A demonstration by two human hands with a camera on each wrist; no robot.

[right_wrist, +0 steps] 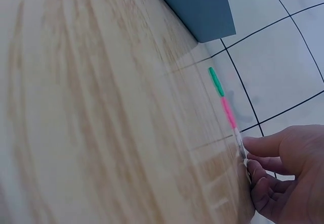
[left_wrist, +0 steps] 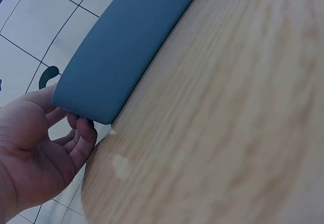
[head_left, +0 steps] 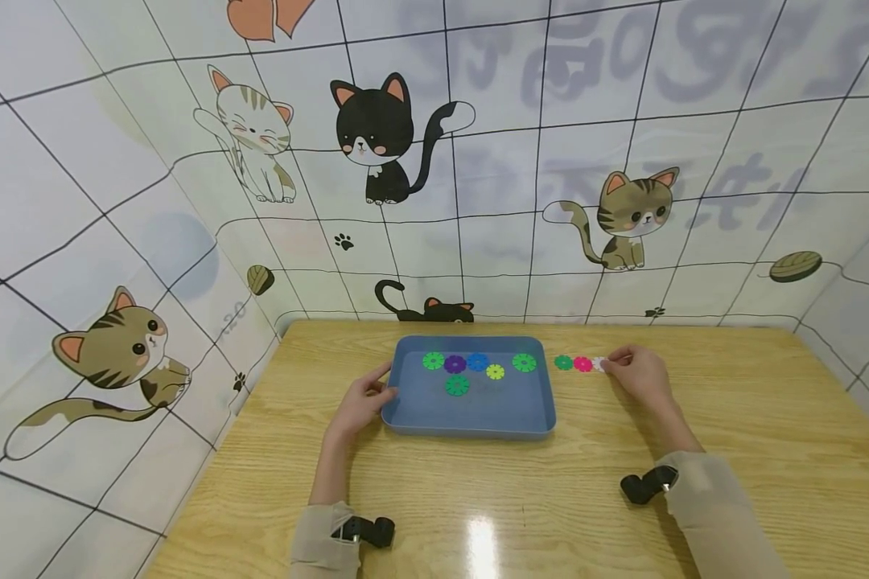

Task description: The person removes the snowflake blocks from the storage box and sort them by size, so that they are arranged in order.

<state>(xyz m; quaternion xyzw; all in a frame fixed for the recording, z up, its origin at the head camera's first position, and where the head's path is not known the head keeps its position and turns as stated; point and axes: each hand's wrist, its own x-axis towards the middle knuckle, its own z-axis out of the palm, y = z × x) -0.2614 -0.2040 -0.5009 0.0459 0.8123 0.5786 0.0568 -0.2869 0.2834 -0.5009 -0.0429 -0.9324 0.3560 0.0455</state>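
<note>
My left hand (head_left: 360,402) grips the left side of a blue-grey tray (head_left: 471,420), its thumb at the rim; the left wrist view shows the other fingers curled by the tray's corner (left_wrist: 101,102). To the right of the tray, my right hand (head_left: 643,376) pinches a white notched plastic disc (head_left: 598,364) between thumb and fingers. A pink disc (head_left: 582,364) and a green disc (head_left: 563,363) run on from it in a line toward the tray. In the right wrist view this strip appears edge-on, low at the tabletop; the fingertips partly hide the white disc (right_wrist: 239,139).
Inside the tray lie several loose discs: purple (head_left: 455,364), blue (head_left: 477,362), yellow (head_left: 495,371) and green ones (head_left: 525,363). The tray stands on a wooden table (head_left: 420,498) near its back edge. Behind hangs a cloth (head_left: 507,241) printed with cats.
</note>
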